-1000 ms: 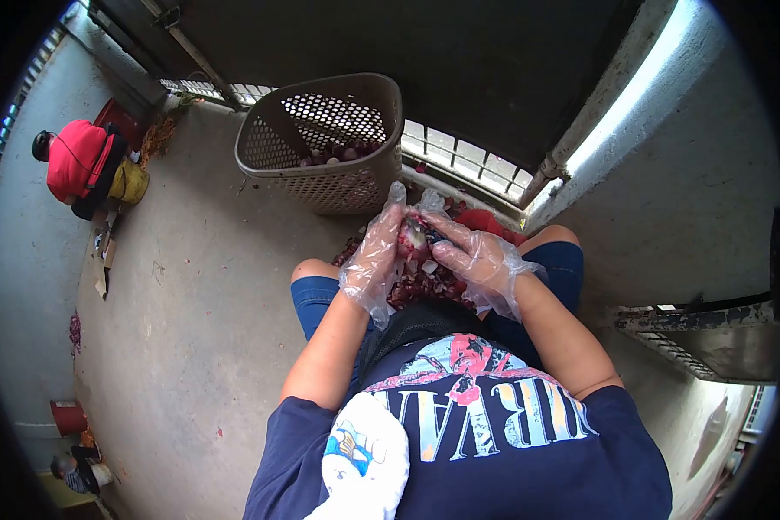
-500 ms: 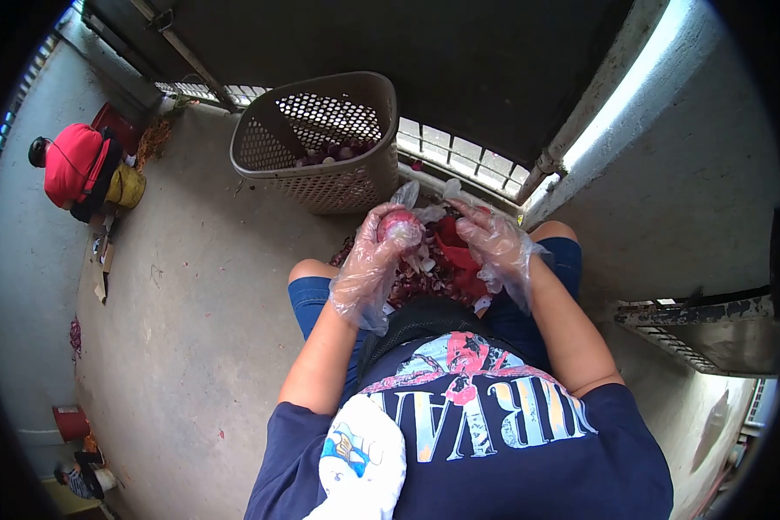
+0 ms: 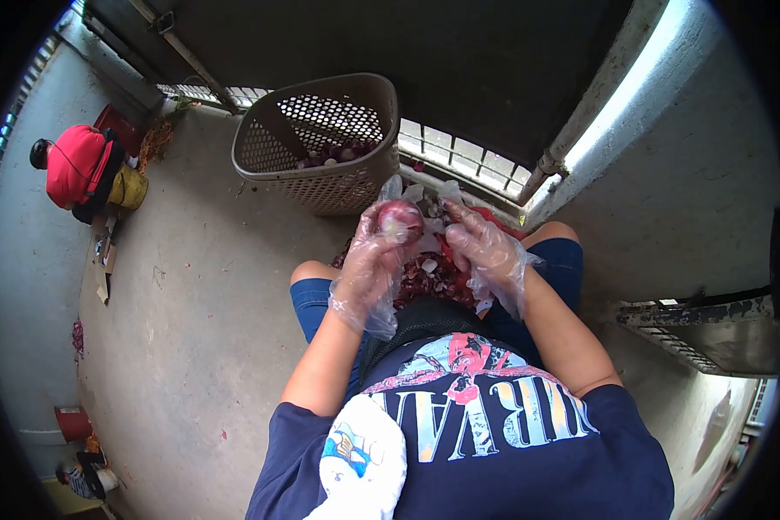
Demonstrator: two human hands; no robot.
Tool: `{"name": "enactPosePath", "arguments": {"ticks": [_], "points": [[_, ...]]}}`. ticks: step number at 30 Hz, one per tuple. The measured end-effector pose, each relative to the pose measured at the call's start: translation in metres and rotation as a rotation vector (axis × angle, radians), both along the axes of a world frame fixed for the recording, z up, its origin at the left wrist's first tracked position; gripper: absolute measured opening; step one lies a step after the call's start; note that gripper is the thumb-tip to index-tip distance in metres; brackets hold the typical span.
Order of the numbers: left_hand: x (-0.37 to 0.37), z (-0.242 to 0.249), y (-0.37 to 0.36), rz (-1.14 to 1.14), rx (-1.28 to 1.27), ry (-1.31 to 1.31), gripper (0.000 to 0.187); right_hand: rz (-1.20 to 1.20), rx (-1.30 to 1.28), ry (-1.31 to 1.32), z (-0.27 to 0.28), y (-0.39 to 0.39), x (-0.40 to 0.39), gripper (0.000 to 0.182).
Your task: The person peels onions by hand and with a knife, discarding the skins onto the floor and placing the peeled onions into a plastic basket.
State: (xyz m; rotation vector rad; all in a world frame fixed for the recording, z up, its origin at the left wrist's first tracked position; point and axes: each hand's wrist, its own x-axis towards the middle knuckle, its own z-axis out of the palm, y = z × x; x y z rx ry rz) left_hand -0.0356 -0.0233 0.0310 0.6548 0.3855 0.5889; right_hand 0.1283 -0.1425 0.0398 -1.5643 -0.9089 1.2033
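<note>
My left hand (image 3: 374, 260), in a clear plastic glove, is closed around a red onion (image 3: 400, 223) with a pale, shiny patch on its side. My right hand (image 3: 487, 250), gloved the same way, is just to the right of the onion, its fingers bent toward it. Something small and dark may be at those fingertips, but I cannot make it out. Below both hands, between my knees, lies a heap of dark red onion skins (image 3: 429, 282). Part of a red item (image 3: 504, 224) shows behind my right hand; its kind is hidden.
A brown perforated basket (image 3: 321, 186) with several red onions (image 3: 342, 153) stands ahead, by a dark gate (image 3: 494, 69). At left a person in a red top (image 3: 78, 169) sits bent over near a red container (image 3: 120, 130). Another person (image 3: 82, 477) is at lower left.
My right hand has moved slightly left and down, closer to the onion, and its fingers are more bent. The onion has turned in my left hand. Less of the red item shows.
</note>
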Motion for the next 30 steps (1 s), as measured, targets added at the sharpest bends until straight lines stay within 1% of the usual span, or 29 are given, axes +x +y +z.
{"name": "enactPosePath", "arguments": {"ticks": [1,3,4,5,6,7,8,9,11,12,13,15,16,17,19,20,21,23,24,25,27,30], "points": [[0.0,-0.002,0.0,0.002,0.0,0.0,0.058,-0.043,0.013,0.197,-0.002,0.003,-0.002,0.066],[0.001,-0.007,-0.002,-0.042,-0.144,-0.156,0.059,-0.037,0.013,0.194,0.0,0.003,-0.005,0.066],[0.004,-0.007,-0.005,-0.041,-0.122,-0.123,0.065,-0.032,0.014,0.191,0.004,0.004,-0.01,0.066],[0.006,-0.009,-0.008,-0.044,-0.123,-0.122,0.065,-0.035,0.014,0.193,-0.005,0.008,-0.015,0.066],[0.007,-0.011,-0.01,-0.06,-0.176,-0.166,0.068,-0.094,0.064,0.179,-0.021,0.013,-0.022,0.065],[0.008,-0.012,-0.012,-0.076,-0.228,-0.212,0.071,-0.154,0.115,0.164,-0.02,0.016,-0.027,0.065],[0.007,-0.011,-0.016,-0.09,-0.224,-0.329,0.057,-0.128,0.123,-0.292,-0.015,0.014,-0.025,0.06],[0.007,-0.014,-0.014,-0.088,-0.223,-0.331,0.057,-0.126,0.124,-0.293,-0.009,0.012,-0.026,0.06],[0.009,-0.013,-0.01,-0.019,-0.166,-0.133,0.048,0.014,0.223,-0.486,0.003,0.011,-0.032,0.054],[0.014,-0.012,-0.009,-0.085,-0.084,-0.04,0.058,0.023,0.269,-0.477,0.001,0.012,-0.034,0.051],[0.017,-0.014,-0.007,-0.076,-0.086,-0.038,0.058,0.032,0.269,-0.473,-0.004,0.013,-0.035,0.051],[0.018,-0.019,-0.002,-0.042,-0.138,0.066,0.054,-0.021,0.33,-0.162,-0.014,0.015,-0.033,0.05],[0.017,-0.013,-0.002,-0.019,-0.155,0.106,0.051,-0.059,0.214,-0.139,-0.015,0.012,-0.03,0.05],[0.016,-0.015,0.0,-0.017,-0.155,0.107,0.051,-0.058,0.215,-0.138,-0.017,0.009,-0.025,0.05],[0.015,-0.022,0.005,0.076,-0.204,0.122,0.048,-0.079,0.106,-0.199,-0.02,0.005,-0.019,0.05],[0.016,-0.024,0.009,0.075,-0.283,0.095,0.047,-0.043,0.156,-0.173,-0.017,0.0,-0.02,0.053],[0.017,-0.026,0.01,0.074,-0.285,0.095,0.047,-0.043,0.153,-0.174,-0.015,-0.001,-0.02,0.053],[0.02,-0.016,0.008,0.05,-0.249,0.121,0.054,0.075,0.175,-0.433,-0.004,0.0,-0.023,0.057],[0.022,-0.01,0.005,0.043,-0.247,0.102,0.058,0.127,0.051,-0.534,0.006,-0.002,-0.023,0.061],[0.024,-0.002,0.002,0.041,-0.247,0.104,0.058,0.124,0.051,-0.533,0.009,-0.001,-0.024,0.061],[0.027,0.008,-0.003,0.062,-0.15,0.201,0.06,0.161,-0.014,-0.553,0.012,0.001,-0.025,0.064],[0.026,0.003,0.001,0.078,-0.131,0.217,0.059,0.197,-0.059,-0.592,0.018,0.0,-0.027,0.067]]}}
